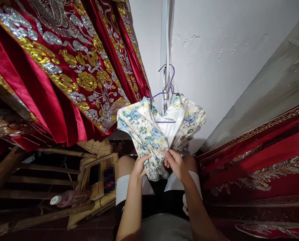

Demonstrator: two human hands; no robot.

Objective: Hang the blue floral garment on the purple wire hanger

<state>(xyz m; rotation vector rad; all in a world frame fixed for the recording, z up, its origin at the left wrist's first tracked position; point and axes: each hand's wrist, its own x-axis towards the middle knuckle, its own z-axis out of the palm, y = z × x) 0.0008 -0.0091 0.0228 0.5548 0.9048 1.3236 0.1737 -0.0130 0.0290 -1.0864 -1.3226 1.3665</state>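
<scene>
A short-sleeved floral blouse (149, 132), white with blue and yellow flowers, hangs in front of me on a purple hanger (173, 80). Its collar and upper front are spread apart. My left hand (140, 165) grips the lower left side of the blouse, thumb on top of the cloth. With closed fingers, my right hand (173, 161) pinches the front edge just below the open neckline. Whatever lies under the right fingertips is hidden. The blouse's bottom end bunches between my knees.
Red embroidered cloth (89, 77) with gold and silver sequins hangs at the left. More red beaded fabric (265, 174) lies at the right under a translucent cover (272, 77). A bamboo frame (81, 174) and a bottle (71, 198) are at lower left. Behind stands a white wall (209, 40).
</scene>
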